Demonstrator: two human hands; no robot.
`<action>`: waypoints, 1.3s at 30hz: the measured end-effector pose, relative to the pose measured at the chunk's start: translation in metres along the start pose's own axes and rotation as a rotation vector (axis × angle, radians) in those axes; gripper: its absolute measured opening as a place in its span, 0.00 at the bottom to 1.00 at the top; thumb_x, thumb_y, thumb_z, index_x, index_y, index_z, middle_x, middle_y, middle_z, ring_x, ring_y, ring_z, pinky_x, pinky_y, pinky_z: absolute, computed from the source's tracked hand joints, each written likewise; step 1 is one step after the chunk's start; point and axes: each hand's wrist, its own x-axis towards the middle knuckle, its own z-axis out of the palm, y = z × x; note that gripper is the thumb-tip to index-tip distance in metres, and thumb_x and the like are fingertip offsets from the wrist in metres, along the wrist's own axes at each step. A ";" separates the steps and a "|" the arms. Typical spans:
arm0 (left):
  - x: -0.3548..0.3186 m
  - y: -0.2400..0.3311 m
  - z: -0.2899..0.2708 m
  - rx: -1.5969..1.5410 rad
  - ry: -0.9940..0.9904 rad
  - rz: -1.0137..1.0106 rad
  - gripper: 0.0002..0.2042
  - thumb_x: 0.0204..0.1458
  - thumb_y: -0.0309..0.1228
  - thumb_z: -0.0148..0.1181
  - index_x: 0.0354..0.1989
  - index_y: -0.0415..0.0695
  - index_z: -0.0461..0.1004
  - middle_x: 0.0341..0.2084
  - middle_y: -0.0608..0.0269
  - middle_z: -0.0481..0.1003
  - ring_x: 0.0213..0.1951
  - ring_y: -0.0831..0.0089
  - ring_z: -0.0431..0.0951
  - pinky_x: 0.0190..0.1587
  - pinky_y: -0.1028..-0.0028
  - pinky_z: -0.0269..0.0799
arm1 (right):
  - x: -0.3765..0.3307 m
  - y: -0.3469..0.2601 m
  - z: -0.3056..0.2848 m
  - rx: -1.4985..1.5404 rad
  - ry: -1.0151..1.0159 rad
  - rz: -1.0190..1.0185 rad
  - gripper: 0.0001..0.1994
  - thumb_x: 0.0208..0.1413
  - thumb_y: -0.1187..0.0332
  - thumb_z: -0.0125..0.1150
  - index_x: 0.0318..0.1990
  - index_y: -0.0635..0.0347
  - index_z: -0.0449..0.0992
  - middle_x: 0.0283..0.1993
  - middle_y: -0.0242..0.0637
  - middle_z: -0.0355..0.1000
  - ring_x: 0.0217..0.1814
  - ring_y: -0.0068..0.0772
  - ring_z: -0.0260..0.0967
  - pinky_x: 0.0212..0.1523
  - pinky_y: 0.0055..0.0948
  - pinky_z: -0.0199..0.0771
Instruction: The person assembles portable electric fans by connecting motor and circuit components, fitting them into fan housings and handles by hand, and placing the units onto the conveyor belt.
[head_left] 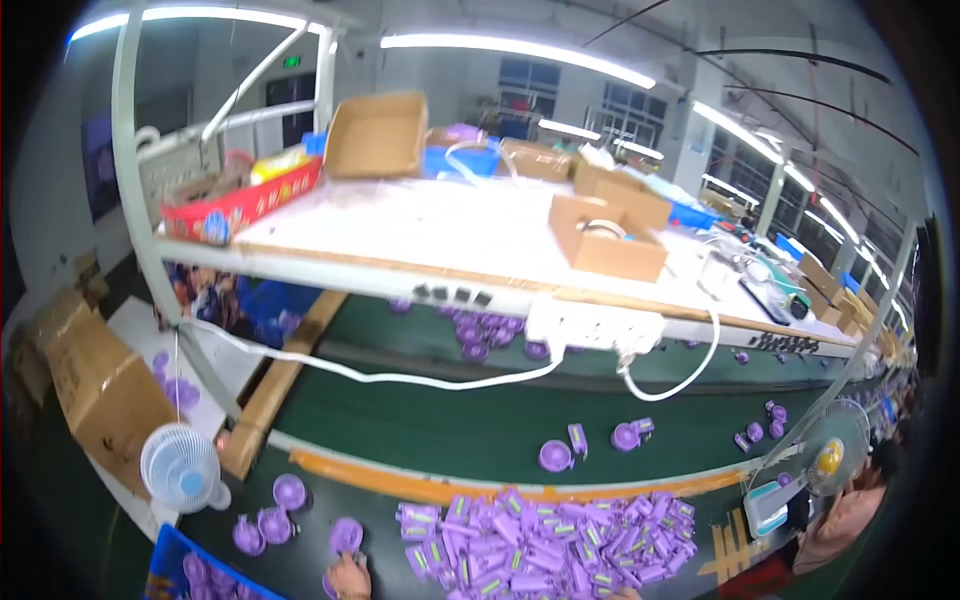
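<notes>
My left hand (349, 578) is at the lower edge, its fingers closed at the bottom of a round purple handheld fan (346, 536). Another bit of purple shows beside that hand, mostly hidden. Only a sliver of my right hand (625, 593) enters the picture, at the near side of a wide heap of purple fan handles (540, 545); its fingers are hidden. Several purple fans (275, 524) lie on the dark bench left of my left hand. A blue bin (180, 555) with more purple fans stands at the lower left.
A green conveyor belt (400, 415) carries scattered purple fans (556, 456) beyond an orange-taped edge. Above it runs a white shelf (430, 225) with boxes and a power strip (595, 328) with hanging cable. A white desk fan (180, 467) stands left; a person (845, 525) sits right.
</notes>
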 end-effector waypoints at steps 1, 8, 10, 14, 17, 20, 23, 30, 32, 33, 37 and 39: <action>0.002 0.014 -0.021 -0.013 -0.084 -0.049 0.15 0.49 0.39 0.50 0.41 0.43 0.67 0.28 0.51 0.74 0.34 0.55 0.74 0.43 0.61 0.65 | -0.015 0.009 0.007 -0.072 -0.191 0.142 0.22 0.54 0.59 0.46 0.52 0.65 0.64 0.51 0.51 0.64 0.51 0.45 0.62 0.52 0.42 0.59; 0.007 0.040 -0.029 -0.034 -0.172 -0.071 0.23 0.52 0.51 0.42 0.42 0.45 0.69 0.37 0.45 0.73 0.41 0.49 0.72 0.46 0.53 0.64 | -0.017 0.045 0.026 -0.067 -0.300 0.326 0.23 0.55 0.57 0.45 0.54 0.65 0.62 0.54 0.50 0.62 0.52 0.41 0.62 0.52 0.42 0.59; 0.006 0.041 -0.027 -0.009 -0.197 -0.050 0.22 0.52 0.51 0.41 0.43 0.45 0.68 0.37 0.45 0.73 0.41 0.49 0.72 0.45 0.53 0.65 | -0.014 0.046 0.030 -0.057 -0.298 0.302 0.23 0.55 0.57 0.45 0.54 0.65 0.62 0.53 0.49 0.62 0.52 0.41 0.62 0.52 0.42 0.59; 0.013 0.032 0.003 0.062 -0.318 -0.011 0.23 0.52 0.52 0.40 0.45 0.47 0.67 0.35 0.45 0.74 0.36 0.50 0.75 0.40 0.54 0.69 | -0.006 0.057 0.037 -0.057 -0.301 0.241 0.23 0.55 0.57 0.45 0.53 0.65 0.62 0.53 0.49 0.62 0.51 0.40 0.62 0.52 0.41 0.59; 0.014 0.027 0.014 0.063 -0.338 -0.009 0.23 0.53 0.52 0.38 0.47 0.48 0.65 0.31 0.46 0.75 0.33 0.50 0.76 0.37 0.54 0.70 | 0.000 0.063 0.042 -0.065 -0.301 0.189 0.23 0.55 0.57 0.45 0.53 0.64 0.62 0.52 0.49 0.62 0.51 0.40 0.62 0.51 0.41 0.59; 0.014 0.024 0.020 0.061 -0.381 -0.045 0.23 0.53 0.50 0.38 0.50 0.47 0.63 0.33 0.45 0.74 0.35 0.50 0.75 0.38 0.53 0.69 | 0.013 0.067 0.040 -0.083 -0.295 0.137 0.23 0.55 0.57 0.45 0.53 0.64 0.62 0.52 0.49 0.62 0.50 0.40 0.62 0.51 0.41 0.60; 0.010 0.017 0.037 -0.016 -0.355 -0.020 0.25 0.54 0.47 0.38 0.55 0.44 0.56 0.41 0.42 0.70 0.39 0.48 0.74 0.40 0.52 0.68 | 0.026 0.078 0.028 -0.123 -0.286 0.091 0.23 0.55 0.57 0.45 0.53 0.64 0.63 0.52 0.49 0.62 0.50 0.40 0.62 0.51 0.41 0.60; 0.011 0.027 0.017 -0.098 -0.412 -0.076 0.27 0.54 0.44 0.37 0.59 0.40 0.48 0.44 0.39 0.68 0.41 0.46 0.72 0.44 0.54 0.66 | 0.052 0.093 0.007 -0.210 -0.267 0.014 0.23 0.55 0.58 0.46 0.52 0.64 0.63 0.51 0.48 0.63 0.49 0.39 0.62 0.50 0.40 0.60; 0.011 0.018 0.034 -0.114 -0.426 -0.050 0.29 0.54 0.43 0.36 0.61 0.40 0.45 0.45 0.38 0.68 0.42 0.46 0.72 0.46 0.54 0.65 | 0.059 0.097 -0.002 -0.237 -0.258 -0.006 0.22 0.55 0.58 0.46 0.52 0.64 0.63 0.50 0.48 0.63 0.49 0.39 0.63 0.50 0.40 0.60; 0.011 0.018 0.035 -0.121 -0.420 -0.056 0.29 0.54 0.43 0.36 0.61 0.40 0.45 0.45 0.38 0.68 0.42 0.46 0.72 0.46 0.54 0.65 | 0.061 0.099 -0.005 -0.245 -0.253 -0.010 0.22 0.55 0.58 0.46 0.52 0.64 0.63 0.50 0.48 0.63 0.49 0.39 0.63 0.50 0.40 0.60; 0.007 0.032 0.010 -0.085 -0.407 -0.053 0.28 0.54 0.41 0.35 0.61 0.41 0.42 0.48 0.40 0.65 0.42 0.45 0.72 0.47 0.52 0.63 | 0.069 0.104 -0.013 -0.263 -0.230 -0.019 0.22 0.54 0.58 0.46 0.52 0.64 0.63 0.50 0.48 0.63 0.48 0.39 0.63 0.49 0.40 0.60; 0.005 0.038 -0.002 -0.058 -0.404 -0.041 0.28 0.54 0.40 0.35 0.62 0.41 0.41 0.49 0.40 0.64 0.41 0.45 0.72 0.47 0.51 0.62 | 0.074 0.104 -0.016 -0.266 -0.216 -0.023 0.22 0.54 0.58 0.46 0.52 0.64 0.63 0.49 0.48 0.63 0.48 0.38 0.63 0.49 0.39 0.61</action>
